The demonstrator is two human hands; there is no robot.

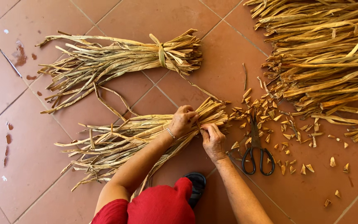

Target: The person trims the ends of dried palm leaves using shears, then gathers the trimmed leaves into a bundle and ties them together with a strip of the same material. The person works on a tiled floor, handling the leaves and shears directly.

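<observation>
Left hand (182,120) closed around loose bundle (133,137) of dried leaves near its cut end. Right hand (213,139) pinches strands just beside it. Scissors (257,147) lie right of right hand, among trimmings (286,132). Tied bundle (121,58) beyond.

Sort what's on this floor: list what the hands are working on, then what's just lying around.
In hand:
left hand
right hand
untied bundle of dried leaves

Lying about:
tied bundle
scissors
cut scraps
loose leaf pile
black shoe

reddish tiled floor (212,58), stained, evenly lit.
</observation>
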